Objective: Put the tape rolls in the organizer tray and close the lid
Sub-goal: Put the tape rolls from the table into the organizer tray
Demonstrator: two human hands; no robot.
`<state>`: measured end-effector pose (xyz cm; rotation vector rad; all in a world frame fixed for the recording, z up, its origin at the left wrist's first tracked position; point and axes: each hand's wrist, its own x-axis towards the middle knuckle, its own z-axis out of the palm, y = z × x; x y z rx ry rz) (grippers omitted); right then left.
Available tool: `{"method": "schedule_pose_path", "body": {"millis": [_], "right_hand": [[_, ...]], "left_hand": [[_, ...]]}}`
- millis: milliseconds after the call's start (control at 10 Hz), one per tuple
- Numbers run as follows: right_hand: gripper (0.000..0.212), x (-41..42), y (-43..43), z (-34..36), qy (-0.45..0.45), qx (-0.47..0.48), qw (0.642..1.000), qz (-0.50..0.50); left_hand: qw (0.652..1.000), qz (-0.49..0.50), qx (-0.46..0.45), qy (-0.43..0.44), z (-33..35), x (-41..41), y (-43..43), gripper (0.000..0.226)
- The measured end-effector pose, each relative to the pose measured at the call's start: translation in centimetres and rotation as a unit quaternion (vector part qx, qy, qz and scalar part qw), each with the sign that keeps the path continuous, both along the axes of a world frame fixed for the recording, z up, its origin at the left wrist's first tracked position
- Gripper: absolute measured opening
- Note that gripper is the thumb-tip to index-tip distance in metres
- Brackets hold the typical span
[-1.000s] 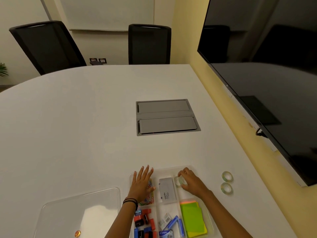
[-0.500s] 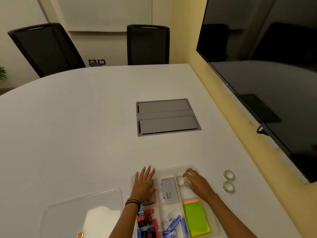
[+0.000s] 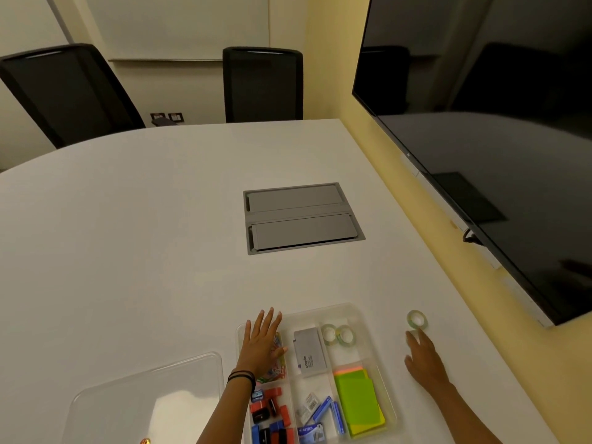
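Your right hand [image 3: 424, 358] hovers open with nothing in its grip; a tape roll [image 3: 416, 319] lies flat on the counter [image 3: 160, 251] just beyond the fingertips. It looks light, stiff and smooth, so pinch across its rim. Two rolls [image 3: 338, 334] already sit in the organizer tray [image 3: 365, 318]. Your left hand [image 3: 261, 344] rests flat, holding nothing, on the tray's far-left compartment.

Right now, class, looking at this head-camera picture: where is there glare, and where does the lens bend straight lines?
Head view: a soft white glare patch sits on the clear lid; the dark screen mirrors the room dimly; the wide lens curves the table edge and tilts the chairs outward; lighting is warm and even, shadows faint.
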<state>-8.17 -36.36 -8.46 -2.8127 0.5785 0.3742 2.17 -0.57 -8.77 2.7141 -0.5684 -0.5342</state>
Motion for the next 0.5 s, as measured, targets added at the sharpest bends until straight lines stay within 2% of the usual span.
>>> {"method": "schedule_pose_path", "body": {"millis": [200, 500], "right_hand": [[0.063, -1.3, 0.4, -0.8, 0.005, 0.009, 1.0, -0.018], [0.044, -1.1, 1.6, -0.5, -0.045, -0.016, 0.999, -0.025]], "left_hand": [[1.0, 0.0, -0.003, -0.001, 0.0, -0.1, 0.0, 0.078], [1.0, 0.002, -0.023, -0.003, -0.1, -0.1, 0.1, 0.078]]}}
